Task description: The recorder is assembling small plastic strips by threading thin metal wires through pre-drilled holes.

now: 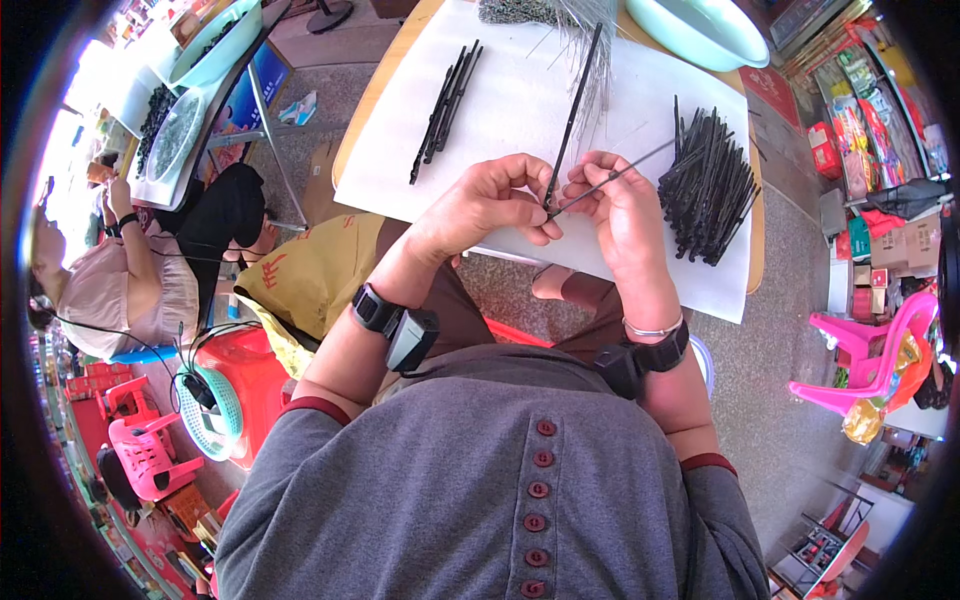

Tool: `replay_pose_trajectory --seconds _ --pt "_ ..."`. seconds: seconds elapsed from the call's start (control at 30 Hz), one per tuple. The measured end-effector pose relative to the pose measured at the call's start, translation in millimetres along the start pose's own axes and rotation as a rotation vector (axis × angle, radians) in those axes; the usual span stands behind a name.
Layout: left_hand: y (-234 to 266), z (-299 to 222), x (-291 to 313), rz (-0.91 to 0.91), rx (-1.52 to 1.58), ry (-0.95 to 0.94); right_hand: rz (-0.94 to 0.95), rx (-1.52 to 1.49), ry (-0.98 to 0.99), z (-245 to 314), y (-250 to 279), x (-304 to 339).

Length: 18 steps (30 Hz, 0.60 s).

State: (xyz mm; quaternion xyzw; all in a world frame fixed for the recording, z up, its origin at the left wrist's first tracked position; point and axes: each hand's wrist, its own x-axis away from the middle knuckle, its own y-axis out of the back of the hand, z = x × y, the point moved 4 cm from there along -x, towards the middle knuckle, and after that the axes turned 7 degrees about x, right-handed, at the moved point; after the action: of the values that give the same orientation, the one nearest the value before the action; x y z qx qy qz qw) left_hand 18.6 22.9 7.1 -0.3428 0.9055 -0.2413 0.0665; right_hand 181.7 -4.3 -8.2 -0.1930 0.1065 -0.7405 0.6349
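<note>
Above the near edge of the white-covered table (385,165), my two hands are close together. My left hand (490,205) is closed, thumb and fingers pinching the lower end of a long, thin black stick (575,110) that points away from me. In the fingers of my right hand (622,215) is a thinner dark rod (640,160), slanting up to the right. The inner ends of stick and rod meet at my left fingertips; the exact joint is too small to make out. A large pile of black sticks (708,190) lies to the right, a smaller bundle (447,110) to the left.
Thin silvery wires (590,70) spread over the table's far side. A pale green basin (700,32) stands at the far right corner. A yellow bag (315,285) hangs by my left. Another person (115,285) sits at a table on the left. A pink stool (870,350) is on the right.
</note>
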Motion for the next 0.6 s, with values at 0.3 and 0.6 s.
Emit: replay_pose_trajectory --seconds 0.3,0.6 --pt "-1.3 1.1 -0.4 0.026 -0.023 -0.018 0.001 0.154 -0.082 4.3 -3.6 0.9" --pt "-2.6 -3.3 1.2 -0.005 -0.029 0.021 0.011 0.203 -0.062 6.9 -2.5 -2.2"
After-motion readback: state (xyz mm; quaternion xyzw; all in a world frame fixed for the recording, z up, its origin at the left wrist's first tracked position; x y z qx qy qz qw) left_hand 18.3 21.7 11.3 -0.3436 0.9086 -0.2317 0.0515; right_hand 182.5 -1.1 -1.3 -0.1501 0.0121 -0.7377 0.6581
